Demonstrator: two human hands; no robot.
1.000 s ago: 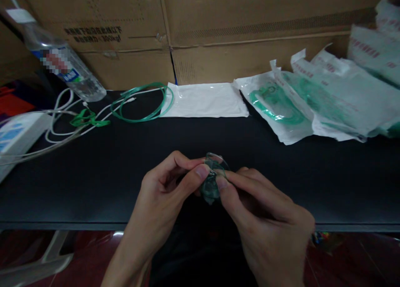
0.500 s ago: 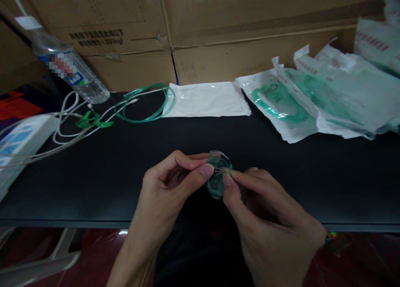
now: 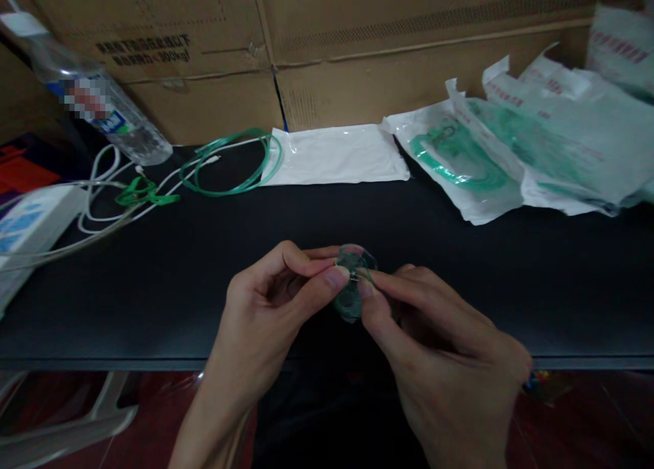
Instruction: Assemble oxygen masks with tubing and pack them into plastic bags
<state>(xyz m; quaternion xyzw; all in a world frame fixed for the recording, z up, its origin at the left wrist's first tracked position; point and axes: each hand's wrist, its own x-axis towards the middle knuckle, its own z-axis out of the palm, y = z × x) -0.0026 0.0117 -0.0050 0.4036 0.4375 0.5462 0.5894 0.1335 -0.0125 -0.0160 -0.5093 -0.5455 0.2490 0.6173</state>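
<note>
- The black bench (image 3: 153,298) is backed by brown cardboard (image 3: 357,19), printed with dark lettering.
- Over the bench's near part, the clear green mask (image 3: 350,309) is held between the hands: it is pinched by thumb and fingertips of the left hand (image 3: 270,298) and of the right hand (image 3: 439,346).
- At the left, a bottle (image 3: 135,138) is set near white cables (image 3: 92,220) and a green band (image 3: 146,193).
- A coiled tube (image 3: 219,194) is lapped over a packet's (image 3: 337,157) left end.
- At the right, bags (image 3: 562,142) are heaped, overlapping.
- Below, a reddish floor (image 3: 163,414) is seen.
</note>
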